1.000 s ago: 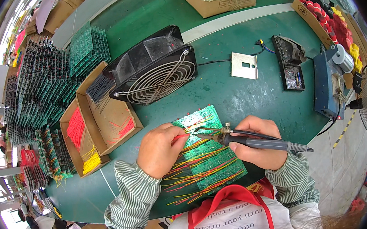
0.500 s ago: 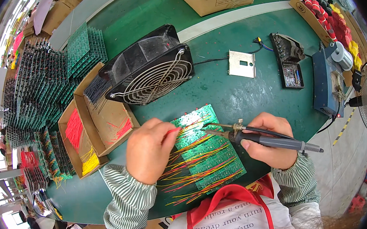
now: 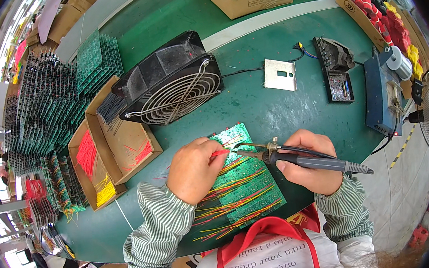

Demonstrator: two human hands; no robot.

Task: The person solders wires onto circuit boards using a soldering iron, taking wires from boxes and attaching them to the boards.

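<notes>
A green circuit board panel [image 3: 253, 184] lies on the green table before me, with several red and yellow wires [image 3: 214, 206] sticking out toward its left. My left hand [image 3: 195, 168] pinches a red wire [image 3: 220, 153] and holds its end over the upper part of the board. From the right, my right hand [image 3: 311, 161] grips a grey soldering iron [image 3: 320, 163] with a thin metal solder-feed tube fixed above it. The iron's tip points left and comes close to the wire end. Whether tip and wire touch is too small to tell.
A black fan [image 3: 168, 81] stands behind the board. Left are a cardboard box [image 3: 124, 166] of cut wires and stacked circuit boards [image 3: 40, 99]. A metal plate [image 3: 279, 74], a black tool tray [image 3: 341, 88] and a blue soldering station [image 3: 378, 92] with a solder spool [image 3: 399, 64] sit right.
My left hand has moved right, bringing the red wire over the board beside the iron's tip. The soldering iron has shifted slightly left.
</notes>
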